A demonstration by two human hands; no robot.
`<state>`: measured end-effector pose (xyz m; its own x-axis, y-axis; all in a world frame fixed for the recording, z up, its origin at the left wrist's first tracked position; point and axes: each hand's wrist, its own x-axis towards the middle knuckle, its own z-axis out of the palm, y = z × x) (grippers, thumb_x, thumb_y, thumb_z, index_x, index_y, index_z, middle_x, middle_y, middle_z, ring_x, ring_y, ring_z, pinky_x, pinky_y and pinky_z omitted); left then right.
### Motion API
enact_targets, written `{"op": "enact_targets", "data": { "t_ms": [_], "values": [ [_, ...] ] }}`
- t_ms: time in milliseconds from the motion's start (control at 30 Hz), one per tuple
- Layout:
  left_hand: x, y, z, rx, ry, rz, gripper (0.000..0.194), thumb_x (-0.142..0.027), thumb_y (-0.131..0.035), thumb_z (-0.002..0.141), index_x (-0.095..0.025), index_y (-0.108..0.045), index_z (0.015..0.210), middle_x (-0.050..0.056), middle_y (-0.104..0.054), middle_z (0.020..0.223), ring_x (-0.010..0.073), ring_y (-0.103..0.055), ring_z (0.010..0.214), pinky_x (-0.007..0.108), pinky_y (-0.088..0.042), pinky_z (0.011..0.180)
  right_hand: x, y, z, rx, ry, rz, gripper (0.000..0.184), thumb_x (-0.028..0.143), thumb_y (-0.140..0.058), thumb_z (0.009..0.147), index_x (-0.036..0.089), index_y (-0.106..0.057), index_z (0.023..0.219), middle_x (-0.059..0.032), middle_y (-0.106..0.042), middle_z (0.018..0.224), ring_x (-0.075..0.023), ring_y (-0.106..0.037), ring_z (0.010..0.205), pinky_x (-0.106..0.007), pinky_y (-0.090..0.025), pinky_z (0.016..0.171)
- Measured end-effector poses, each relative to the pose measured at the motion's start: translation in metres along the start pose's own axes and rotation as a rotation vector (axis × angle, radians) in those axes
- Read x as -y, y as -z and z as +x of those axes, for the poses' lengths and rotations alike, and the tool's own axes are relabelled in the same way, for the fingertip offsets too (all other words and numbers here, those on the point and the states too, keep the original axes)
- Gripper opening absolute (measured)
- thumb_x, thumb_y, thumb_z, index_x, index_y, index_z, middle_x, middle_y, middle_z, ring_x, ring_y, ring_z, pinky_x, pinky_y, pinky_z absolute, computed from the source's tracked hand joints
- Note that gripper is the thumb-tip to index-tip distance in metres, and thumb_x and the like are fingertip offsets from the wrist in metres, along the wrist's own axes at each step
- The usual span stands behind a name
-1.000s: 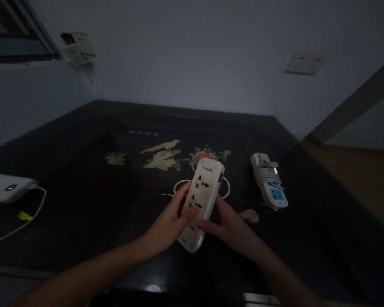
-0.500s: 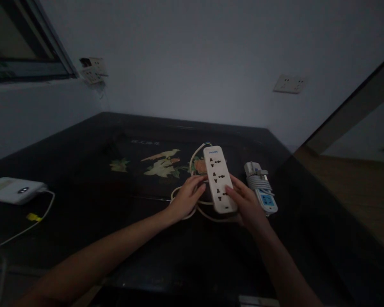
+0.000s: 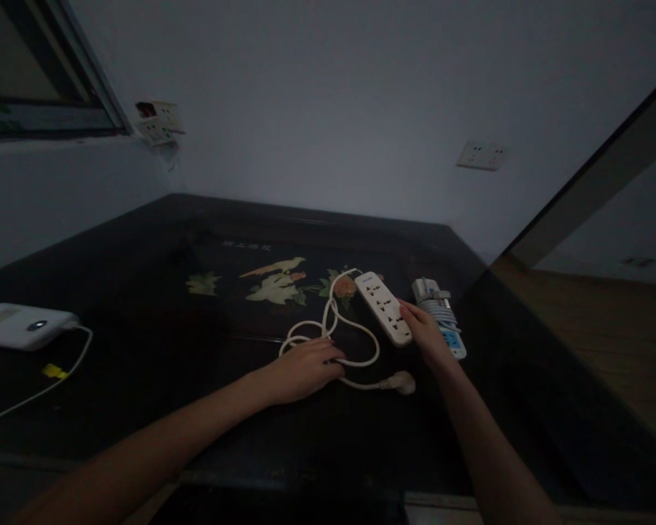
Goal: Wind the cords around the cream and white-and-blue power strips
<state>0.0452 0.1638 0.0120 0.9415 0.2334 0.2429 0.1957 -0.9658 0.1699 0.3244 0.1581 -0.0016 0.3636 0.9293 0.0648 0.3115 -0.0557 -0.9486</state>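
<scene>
A white power strip (image 3: pixel 383 309) with three socket groups lies slanted on the dark table. My right hand (image 3: pixel 426 332) is closed on the right edge of its near end, thumb side uppermost. From the strip's far end runs a white cord (image 3: pixel 376 348), looped loosely on the tabletop. Over the near loops my left hand (image 3: pixel 306 368) is closed, palm down, with the fingers curled on the cord; the fingertips are partly hidden. The cord's plug (image 3: pixel 402 383) rests to the right of that hand, below the strip.
Just right of my right hand is a second power strip (image 3: pixel 453 343), blue-faced, with its grey cord wound round it. A white device (image 3: pixel 25 326) with a cable sits at the left, near a yellow tag (image 3: pixel 55 372). Wall sockets (image 3: pixel 481 155) are behind the table (image 3: pixel 224 430).
The power strip has come down to the table and turned, its near end shifting right. My left hand has moved slightly left and nearer. The plug and cord loops now show.
</scene>
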Motion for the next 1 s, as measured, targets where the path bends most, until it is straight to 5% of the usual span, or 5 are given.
{"op": "enact_targets", "data": {
  "t_ms": [400,567,733,867,1000],
  "values": [
    [0.007,0.013,-0.026,0.023,0.048,-0.152,0.020,-0.033,-0.057,0.087,-0.018,-0.061,0.100,0.012,-0.060,0.115,0.0246,-0.056,0.106,0.038,-0.047,0.089,-0.007,-0.008,0.004,0.048,0.041,-0.204,0.049,0.046,-0.053,0.081,0.013,-0.064,0.117,-0.0130,-0.065,0.119,-0.0271,-0.059,0.108,-0.044,-0.043,0.095],
    [0.012,0.027,-0.028,-0.179,0.160,-0.291,0.020,-0.025,-0.049,0.092,-0.020,-0.060,0.108,0.009,-0.062,0.114,0.0202,-0.057,0.106,0.035,-0.047,0.090,-0.008,-0.015,-0.002,0.079,0.176,-0.450,0.078,0.045,-0.070,0.068,0.013,-0.046,0.135,-0.0162,-0.054,0.129,-0.0293,-0.052,0.115,-0.044,-0.040,0.098],
    [0.029,0.037,-0.032,-0.506,0.519,-0.399,0.019,-0.025,-0.049,0.091,-0.019,-0.061,0.104,0.006,-0.067,0.102,0.0181,-0.062,0.098,0.033,-0.048,0.088,-0.008,-0.022,-0.009,0.061,0.291,-0.617,0.071,0.038,-0.067,0.071,0.013,-0.045,0.134,-0.0167,-0.053,0.125,-0.0306,-0.051,0.113,-0.043,-0.042,0.095],
    [0.039,0.039,-0.034,-0.554,0.627,-0.394,0.017,-0.024,-0.050,0.089,-0.019,-0.064,0.097,0.005,-0.069,0.097,0.0184,-0.063,0.093,0.032,-0.048,0.087,-0.010,-0.024,-0.009,0.019,0.289,-0.692,0.064,0.035,-0.061,0.074,0.011,-0.048,0.132,-0.0171,-0.057,0.120,-0.0319,-0.053,0.109,-0.044,-0.042,0.092],
    [0.040,0.040,-0.032,-0.484,0.592,-0.384,0.016,-0.024,-0.050,0.088,-0.019,-0.064,0.094,0.005,-0.069,0.095,0.0181,-0.064,0.091,0.031,-0.049,0.084,-0.010,-0.024,-0.011,0.013,0.292,-0.757,0.060,0.036,-0.059,0.077,0.012,-0.050,0.131,-0.0156,-0.061,0.117,-0.0314,-0.055,0.106,-0.044,-0.042,0.091]
  ]
}}
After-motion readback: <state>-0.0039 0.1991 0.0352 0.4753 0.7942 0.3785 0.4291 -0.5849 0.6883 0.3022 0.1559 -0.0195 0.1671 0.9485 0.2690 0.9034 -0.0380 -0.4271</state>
